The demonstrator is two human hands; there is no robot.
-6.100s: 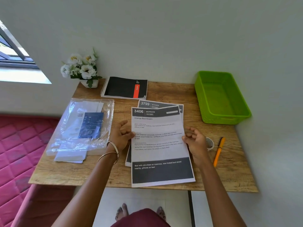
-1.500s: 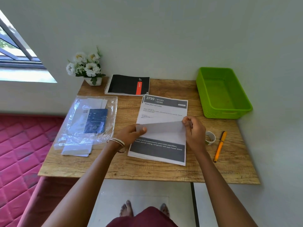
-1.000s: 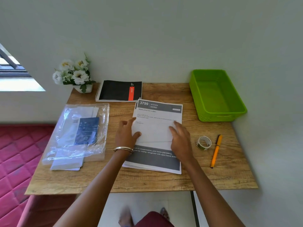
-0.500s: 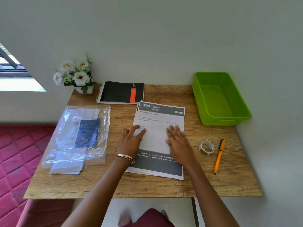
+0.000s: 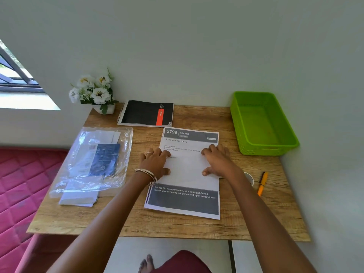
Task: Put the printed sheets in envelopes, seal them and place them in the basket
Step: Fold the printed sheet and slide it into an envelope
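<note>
Your right wrist covers most of the tape roll (image 5: 249, 177), so you only get a sliver of its ring next to the pen (image 5: 262, 183). The folded sheet (image 5: 187, 166) under your hands blanks out the middle of the printed sheet (image 5: 183, 201) below it, and the small grey lines near the top are too tiny to read. The envelopes (image 5: 78, 198) sit under a shiny plastic bag (image 5: 110, 180); glare hides how many there are, and the print on the blue card (image 5: 105, 159) inside is a blur. The window (image 5: 15, 75) is cut off at the left edge, the red mattress (image 5: 23, 184) too, and only the toes of one foot (image 5: 146, 263) show at the bottom
</note>
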